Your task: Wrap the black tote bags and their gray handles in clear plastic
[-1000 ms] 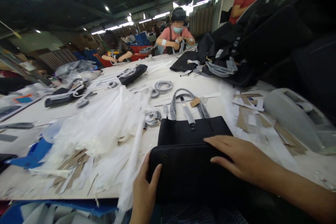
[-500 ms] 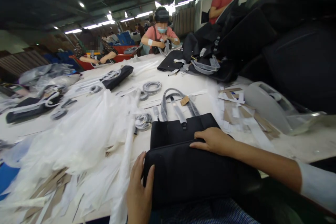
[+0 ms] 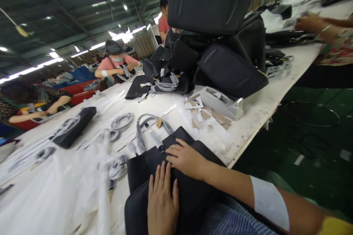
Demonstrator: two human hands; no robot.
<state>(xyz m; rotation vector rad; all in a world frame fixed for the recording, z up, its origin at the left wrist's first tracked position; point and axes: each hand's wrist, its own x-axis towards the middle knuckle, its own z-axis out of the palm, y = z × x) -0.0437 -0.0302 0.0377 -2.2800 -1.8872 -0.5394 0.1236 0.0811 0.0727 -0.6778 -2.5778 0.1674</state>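
A black handbag (image 3: 138, 176) lies at the near edge of the table, its base towards me. My left hand (image 3: 163, 200) rests flat on its front panel, fingers stretched forward. Beside it, my right hand (image 3: 185, 157) lies spread over the bag's upper part, near the top edge. Beyond that edge the plastic-wrapped handle (image 3: 140, 132) arches onto the table, with a brown tag (image 3: 159, 122) by it. A wrapped strap tab (image 3: 156, 139) sticks out at the middle of the opening. To the left lies a coiled wrapped strap (image 3: 118, 167).
Black bags (image 3: 212, 5) are piled high at the back. In front of them stand a grey tape dispenser (image 3: 220, 102) and paper scraps (image 3: 204, 114). White wrapping sheets (image 3: 63, 191) cover the left side. Co-workers sit across the table; another person's hand (image 3: 310, 24) works at the right.
My view has swung right. My left hand has moved from the bag's left end onto its front, and my right hand has flattened near the top edge.
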